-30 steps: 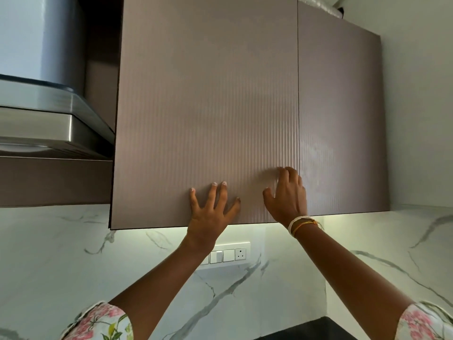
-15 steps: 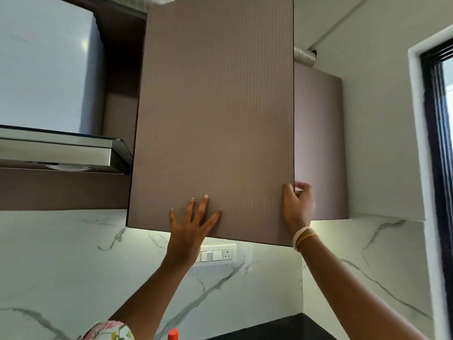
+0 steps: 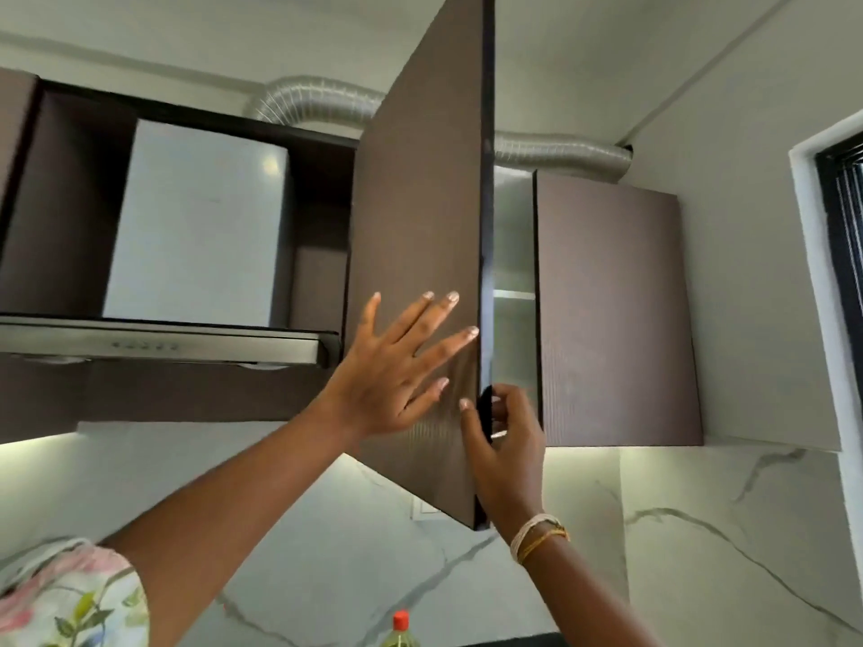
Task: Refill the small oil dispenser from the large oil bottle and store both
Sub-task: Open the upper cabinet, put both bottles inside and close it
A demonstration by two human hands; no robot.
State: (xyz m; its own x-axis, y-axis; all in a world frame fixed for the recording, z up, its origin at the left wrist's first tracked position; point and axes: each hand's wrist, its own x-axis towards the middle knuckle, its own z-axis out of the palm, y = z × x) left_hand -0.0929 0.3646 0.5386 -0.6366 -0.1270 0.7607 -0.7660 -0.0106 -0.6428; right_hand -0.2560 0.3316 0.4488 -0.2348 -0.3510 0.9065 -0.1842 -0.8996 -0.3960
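A brown ribbed wall-cabinet door stands swung out towards me, its dark edge facing the camera. My right hand grips that edge near the door's lower corner, fingers curled round it. My left hand lies flat on the door's front with its fingers spread. Behind the door a narrow slice of the cabinet's inside shows, with a pale shelf. At the bottom edge of the view the top of an oil bottle with a red cap pokes up. No small dispenser is in view.
A steel extractor hood hangs to the left, with a silver flexible duct above it. A second, closed cabinet door is to the right, and a dark window frame at the far right. White marble wall runs below.
The cabinet door has swung from shut to wide open. My right hand moved from the door's face to gripping its edge. The view tilted up, and the bottle's red cap came into sight.
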